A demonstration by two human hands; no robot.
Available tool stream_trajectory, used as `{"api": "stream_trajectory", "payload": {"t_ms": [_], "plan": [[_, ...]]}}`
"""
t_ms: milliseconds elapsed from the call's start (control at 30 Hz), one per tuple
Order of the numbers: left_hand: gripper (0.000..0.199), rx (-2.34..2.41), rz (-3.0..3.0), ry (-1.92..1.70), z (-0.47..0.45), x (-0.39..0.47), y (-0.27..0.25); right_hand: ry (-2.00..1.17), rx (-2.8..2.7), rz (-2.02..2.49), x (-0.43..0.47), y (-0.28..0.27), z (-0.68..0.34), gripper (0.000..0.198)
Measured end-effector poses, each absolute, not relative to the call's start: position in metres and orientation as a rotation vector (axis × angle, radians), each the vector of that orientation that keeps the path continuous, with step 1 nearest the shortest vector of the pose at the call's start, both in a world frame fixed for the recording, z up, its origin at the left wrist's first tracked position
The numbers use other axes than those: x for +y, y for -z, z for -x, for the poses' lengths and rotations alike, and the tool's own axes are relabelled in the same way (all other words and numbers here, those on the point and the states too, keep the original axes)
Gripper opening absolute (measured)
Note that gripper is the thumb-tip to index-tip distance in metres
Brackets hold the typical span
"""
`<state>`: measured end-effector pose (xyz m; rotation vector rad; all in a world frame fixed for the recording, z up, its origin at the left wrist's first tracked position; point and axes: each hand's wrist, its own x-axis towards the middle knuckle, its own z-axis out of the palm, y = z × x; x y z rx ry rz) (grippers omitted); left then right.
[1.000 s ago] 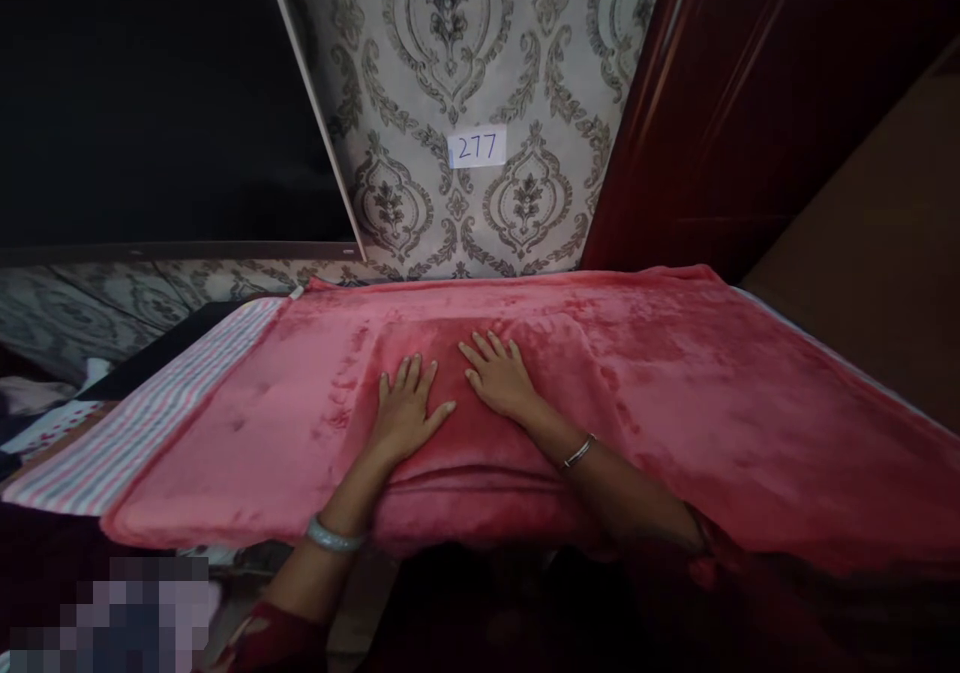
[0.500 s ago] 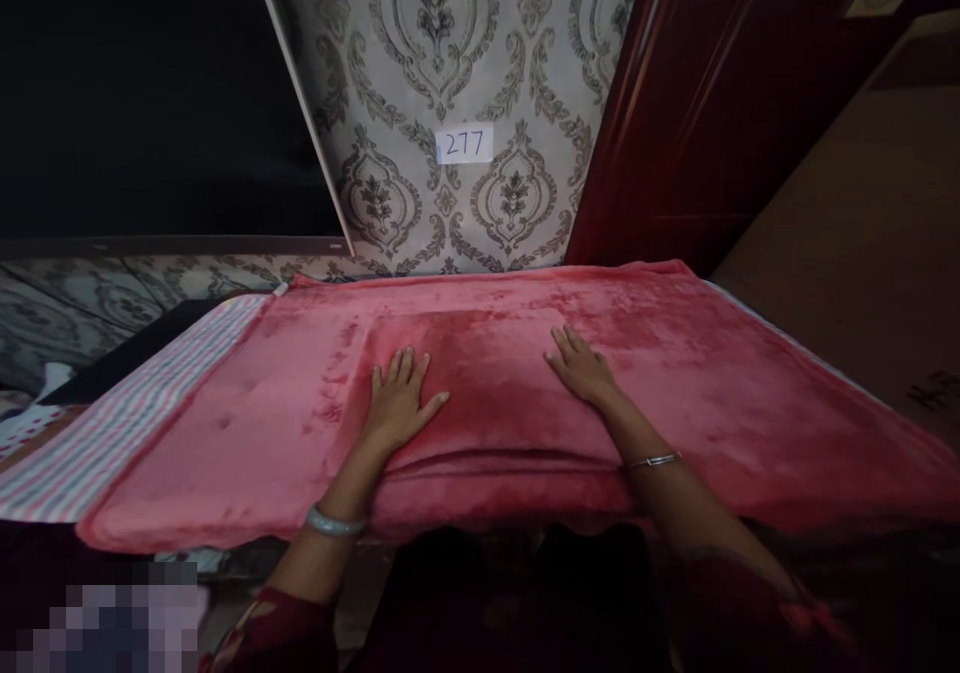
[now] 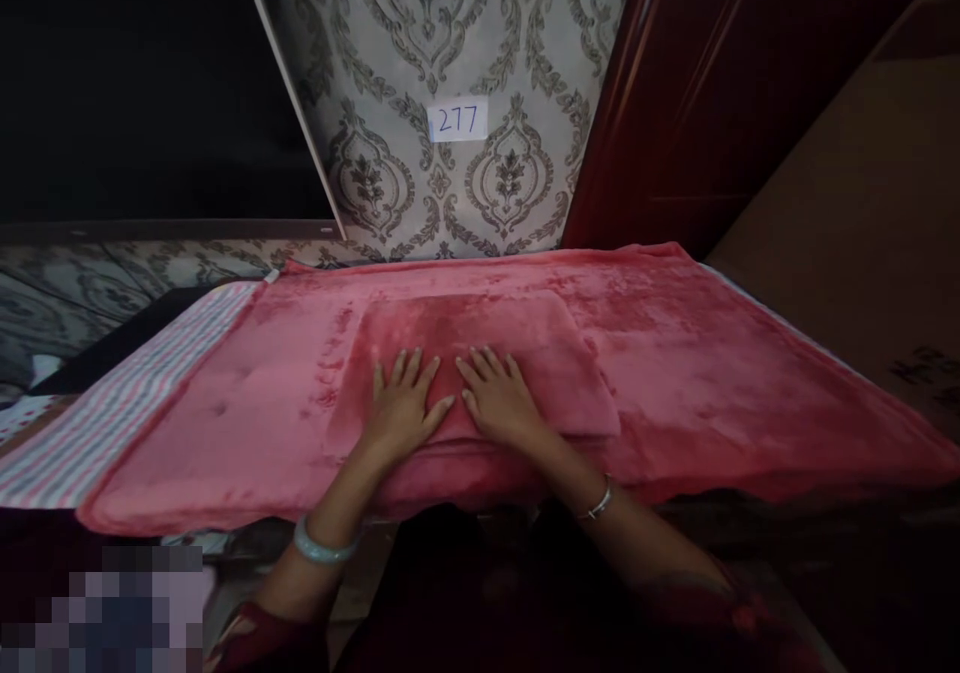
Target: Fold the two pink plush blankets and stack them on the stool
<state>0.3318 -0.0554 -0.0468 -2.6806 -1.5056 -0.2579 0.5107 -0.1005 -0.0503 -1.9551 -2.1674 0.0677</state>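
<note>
A folded piece of plush pink-red fabric [image 3: 480, 323] lies flat on a larger pink-red plush blanket [image 3: 675, 363] spread over a table. My left hand [image 3: 401, 403] rests palm down on the left half of the folded piece, its fingers spread. Beside it, near the middle of the same piece, my right hand [image 3: 495, 393] also lies flat with fingers apart. The two thumbs are close together but do not touch. The near edge of the folded piece shows its stacked layers.
A striped cloth [image 3: 142, 383] shows beyond the blanket's left edge. Behind the table stand a dark screen [image 3: 157, 93] at left and a patterned wall bearing a paper label [image 3: 457, 119]. A dark red wooden panel [image 3: 675, 103] and a brown cardboard-like surface [image 3: 847, 223] rise at right.
My right hand has slid left across the folded fabric, from its right side to near my left hand. My left hand stays almost in place. The view has tilted slightly down.
</note>
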Motion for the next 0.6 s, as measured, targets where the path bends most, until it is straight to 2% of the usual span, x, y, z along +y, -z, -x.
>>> {"api": "stream_trajectory", "payload": {"t_ms": [200,600], "plan": [[0.066,-1.509,2.678,0.222,-0.325,-0.058,0.069,-0.001,-2.118,2.063,-0.116,0.07,-0.55,0.06],[0.066,-1.524,2.715,0.296,-0.324,-0.056,0.067,0.149,-1.723,2.3,-0.173,0.095,-0.627,0.059]]}}
